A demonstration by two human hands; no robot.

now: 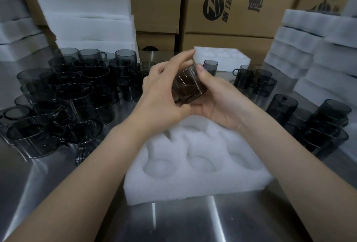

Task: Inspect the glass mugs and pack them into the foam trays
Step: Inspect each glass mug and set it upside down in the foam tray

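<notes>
Steel table (183,218): mugs massed left (63,94), fewer right (316,118), unpacked. Foam tray (193,181) before you: visible pockets empty. Your hands, left (164,94), right (218,102), fingers curled around one mug (188,87), inspection underway above tray.

Stainless steel table (183,222): reflective, streaked with glare.
Directly below both hands: white foam tray (173,191), round pockets facing up, near table's front edge.
Left of left hand (164,91): dense cluster of smoked glass mugs (67,94), upright, some stacked two high.
Beyond right hand (218,98): single small mug (210,66), just in front of second foam tray (239,63).
Right of right hand: far mug group (257,81), then near mug group (324,125) closer to person.
Farther right: stacked foam trays (309,58) along table's side.
</notes>
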